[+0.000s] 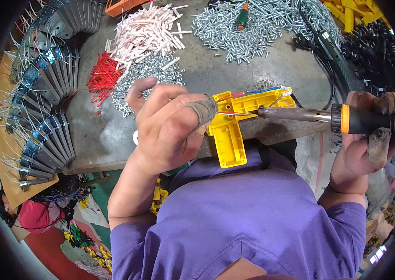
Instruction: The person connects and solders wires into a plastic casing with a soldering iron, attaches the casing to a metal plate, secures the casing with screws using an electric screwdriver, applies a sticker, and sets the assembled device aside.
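The left hand [171, 128] is steadying a yellow plastic housing [234, 123] at the near edge of the metal bench [216, 74]. Its fingers are curled together, and the cloth-wrapped thumb tip [204, 111] is pressing on the housing's left end. The right hand [368, 140] is gripping a soldering iron [328, 117], fingers clamped around the black handle just behind its orange collar.

The step in hand appears to be soldering a wire joint inside the housing. To do it well, the iron's tip should probably be resting only on the joint, clear of the plastic walls, which would likely be melting on contact. The thumb should be staying short of the barrel, keeping the housing from sliding.

The housing is a bright yellow, pistol-shaped shell lying open side up, its grip pointing toward the body just below the thumb. Red, blue and white wires [263, 91] are running along its upper edge, beyond the fingertips. The iron's dark barrel is entering from the right; whether the tip is touching the joint cannot be told.

Beyond the left fingers, silver screws [239, 28], white sleeves [146, 30] and red connectors [101, 77] are lying in heaps.
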Motion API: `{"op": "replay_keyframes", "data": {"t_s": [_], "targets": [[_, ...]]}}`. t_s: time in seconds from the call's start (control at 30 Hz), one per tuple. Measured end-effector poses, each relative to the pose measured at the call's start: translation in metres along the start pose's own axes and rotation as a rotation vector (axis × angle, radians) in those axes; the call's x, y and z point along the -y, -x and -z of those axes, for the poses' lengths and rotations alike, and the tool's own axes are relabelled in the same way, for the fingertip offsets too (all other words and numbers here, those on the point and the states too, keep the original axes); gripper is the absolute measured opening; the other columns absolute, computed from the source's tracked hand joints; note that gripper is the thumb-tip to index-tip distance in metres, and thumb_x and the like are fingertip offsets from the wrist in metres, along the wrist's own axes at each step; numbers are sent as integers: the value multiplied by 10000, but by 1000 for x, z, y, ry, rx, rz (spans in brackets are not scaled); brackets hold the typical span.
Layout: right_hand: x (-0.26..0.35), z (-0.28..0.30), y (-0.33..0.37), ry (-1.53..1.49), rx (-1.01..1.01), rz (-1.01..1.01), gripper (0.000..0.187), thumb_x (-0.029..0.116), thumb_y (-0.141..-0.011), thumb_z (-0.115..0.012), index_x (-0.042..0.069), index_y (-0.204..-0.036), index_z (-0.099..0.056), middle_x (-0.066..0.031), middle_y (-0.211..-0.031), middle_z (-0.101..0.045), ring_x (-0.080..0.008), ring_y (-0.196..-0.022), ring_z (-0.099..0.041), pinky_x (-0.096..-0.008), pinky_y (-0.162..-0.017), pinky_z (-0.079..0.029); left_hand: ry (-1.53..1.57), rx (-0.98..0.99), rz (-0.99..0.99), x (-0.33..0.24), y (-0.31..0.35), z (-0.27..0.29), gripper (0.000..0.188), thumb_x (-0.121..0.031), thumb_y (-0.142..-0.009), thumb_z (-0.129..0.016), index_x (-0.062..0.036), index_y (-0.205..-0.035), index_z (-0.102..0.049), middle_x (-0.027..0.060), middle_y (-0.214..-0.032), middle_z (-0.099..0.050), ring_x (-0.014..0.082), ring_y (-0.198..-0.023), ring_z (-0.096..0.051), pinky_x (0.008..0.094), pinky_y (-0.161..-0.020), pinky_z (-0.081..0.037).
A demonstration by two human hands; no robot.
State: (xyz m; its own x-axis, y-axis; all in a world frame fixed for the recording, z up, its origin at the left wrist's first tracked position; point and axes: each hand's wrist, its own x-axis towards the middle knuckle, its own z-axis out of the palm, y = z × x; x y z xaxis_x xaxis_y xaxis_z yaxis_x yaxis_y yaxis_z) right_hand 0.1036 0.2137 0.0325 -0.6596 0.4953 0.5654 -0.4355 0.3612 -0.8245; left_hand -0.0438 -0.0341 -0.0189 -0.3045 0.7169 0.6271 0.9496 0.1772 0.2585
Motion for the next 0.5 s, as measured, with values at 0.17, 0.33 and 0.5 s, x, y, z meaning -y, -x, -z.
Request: {"op": "replay_keyframes", "data": {"t_s": [0.17, 0.33, 0.5], "targets": [[0, 2, -3, -13, 68, -63, 340, 252, -780, -663, 75, -930, -414, 9, -714, -366, -102, -579, -321, -265, -535, -264, -13, 2, -19, 1, -5, -1, 388, 4, -611, -674, -141, -928, -504, -12, -858, -662, 200, -745, -588, 450, -917, -306], [1, 1, -4, -44, 102, -49, 334, 269, -804, -658, 75, -915, -410, 1, -722, -367, -104, -569, -334, -267, -531, -265, -12, 1, -36, 3, -5, 1, 364, -2, -618, -677, -131, -921, -521, -1, -868, -661, 204, -745, -586, 451, -907, -322], [-31, 8, -31, -236, -107, 24, 291, 50, -844, -627, 64, -1100, -488, -6, -1017, -502, -123, -845, -529, -247, -675, -466, -21, 51, -27, 12, -21, 14, 339, 3, -620, -674, -117, -910, -546, 24, -878, -637, 225, -781, -582, 444, -881, -353]]}}
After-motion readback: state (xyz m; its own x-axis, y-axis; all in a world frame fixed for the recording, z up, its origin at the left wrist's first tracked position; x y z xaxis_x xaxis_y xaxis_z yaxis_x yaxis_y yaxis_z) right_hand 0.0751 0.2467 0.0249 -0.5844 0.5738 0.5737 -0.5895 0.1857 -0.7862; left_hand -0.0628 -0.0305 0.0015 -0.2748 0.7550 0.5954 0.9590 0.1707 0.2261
